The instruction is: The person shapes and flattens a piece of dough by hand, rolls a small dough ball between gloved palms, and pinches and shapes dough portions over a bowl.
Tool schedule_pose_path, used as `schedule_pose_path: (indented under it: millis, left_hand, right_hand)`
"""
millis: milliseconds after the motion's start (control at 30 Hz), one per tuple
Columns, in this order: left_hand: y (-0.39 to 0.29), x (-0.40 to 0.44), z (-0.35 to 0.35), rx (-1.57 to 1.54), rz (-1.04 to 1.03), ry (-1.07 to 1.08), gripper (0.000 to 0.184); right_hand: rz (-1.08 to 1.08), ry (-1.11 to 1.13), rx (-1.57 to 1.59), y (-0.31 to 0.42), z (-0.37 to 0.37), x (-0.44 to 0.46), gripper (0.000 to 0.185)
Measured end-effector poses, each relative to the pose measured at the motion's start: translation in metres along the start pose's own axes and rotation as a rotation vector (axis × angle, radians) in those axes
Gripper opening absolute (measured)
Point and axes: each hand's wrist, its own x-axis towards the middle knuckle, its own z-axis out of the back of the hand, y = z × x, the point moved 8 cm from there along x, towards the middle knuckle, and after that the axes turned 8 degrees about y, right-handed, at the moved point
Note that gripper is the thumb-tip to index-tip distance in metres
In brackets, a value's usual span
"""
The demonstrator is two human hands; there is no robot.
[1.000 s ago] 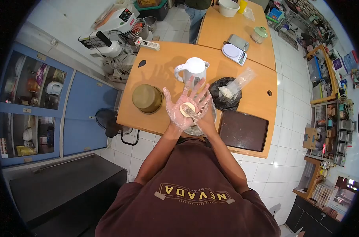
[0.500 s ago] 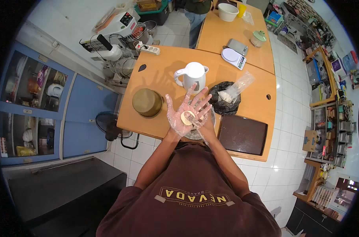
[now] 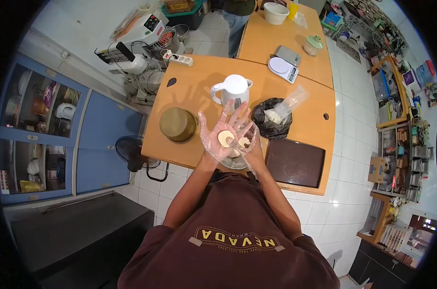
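My left hand (image 3: 214,139) is palm up, fingers spread, floury. It holds a small, round, flat piece of pale dough (image 3: 225,137) on its palm. From the right, my right hand (image 3: 253,153) reaches over with a fingertip or thumb touching the dough; its fingers look apart and hold nothing of their own. Beneath both hands is a round pan (image 3: 235,162), mostly hidden, with pale pieces partly visible. A white kettle (image 3: 236,85) stands just beyond my fingers. Right of it lies a black plastic bag (image 3: 277,127) with a clear bag (image 3: 291,102) of pale material on top.
A brownish-gold pot (image 3: 176,124) sits left. At right lies a dark tray (image 3: 295,163). Farther off are a kitchen scale (image 3: 283,70), a power strip (image 3: 178,59), a lidded green container (image 3: 313,44) and a white bowl (image 3: 276,13). A person (image 3: 237,21) stands beyond the table.
My right hand has shifted slightly over the dough, and pale pieces in the pan below now show between the hands. My left hand stays palm up under the dough.
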Motion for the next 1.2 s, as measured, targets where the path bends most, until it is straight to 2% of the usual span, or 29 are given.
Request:
schedule_pose_path:
  millis: [167, 267, 367, 400, 567, 600, 700, 767, 800, 867, 1000, 1033, 1133, 1200]
  left_hand:
    - [-0.006, -0.003, 0.014, 0.099, -0.012, -0.033, 0.108]
    - [-0.003, -0.003, 0.007, 0.084, 0.002, -0.016, 0.109]
    - [-0.004, -0.001, 0.003, -0.081, -0.001, 0.047, 0.109]
    - [-0.005, -0.001, 0.002, -0.149, -0.006, 0.069, 0.109]
    - [-0.005, -0.002, 0.003, -0.023, 0.004, 0.041, 0.11]
    - [-0.005, -0.002, 0.004, -0.021, -0.004, 0.036, 0.11]
    - [-0.003, -0.001, -0.006, -0.31, -0.023, 0.073, 0.109]
    - [-0.003, -0.002, -0.002, -0.056, 0.015, 0.043, 0.109]
    - [-0.005, -0.001, 0.0, 0.071, 0.03, 0.031, 0.109]
    - [-0.005, 0.001, -0.003, 0.054, 0.036, 0.055, 0.107]
    - [-0.001, 0.007, -0.01, -0.034, -0.003, 0.02, 0.108]
    - [-0.001, 0.008, -0.012, -0.061, -0.018, 0.017, 0.108]
    - [0.006, 0.011, -0.026, 0.006, 0.018, 0.06, 0.107]
    - [0.006, 0.011, -0.023, -0.038, 0.023, 0.06, 0.106]
  right_hand:
    - [0.123, -0.151, -0.392, 0.032, -0.001, -0.006, 0.113]
    - [0.083, -0.128, -0.426, 0.018, -0.002, -0.002, 0.118]
    - [-0.041, -0.067, -0.024, -0.004, -0.007, 0.001, 0.121]
    - [-0.053, -0.054, -0.008, -0.007, -0.008, 0.003, 0.121]
    - [-0.062, -0.015, 0.079, -0.002, -0.018, 0.005, 0.123]
    - [-0.037, -0.01, 0.053, -0.006, -0.02, 0.007, 0.121]
    - [0.038, 0.002, -0.042, -0.017, -0.023, 0.008, 0.117]
    - [0.102, -0.006, -0.142, -0.01, -0.016, 0.009, 0.117]
    - [0.062, -0.016, -0.148, -0.003, -0.011, 0.012, 0.119]
    - [-0.025, -0.032, -0.135, 0.014, -0.015, 0.012, 0.123]
    - [-0.009, -0.045, -0.106, 0.019, -0.005, 0.012, 0.121]
    - [0.017, -0.067, -0.199, 0.014, -0.004, 0.014, 0.12]
    - [0.073, -0.089, -0.096, 0.021, -0.003, 0.011, 0.119]
    - [0.02, -0.073, -0.088, 0.017, -0.001, 0.012, 0.119]
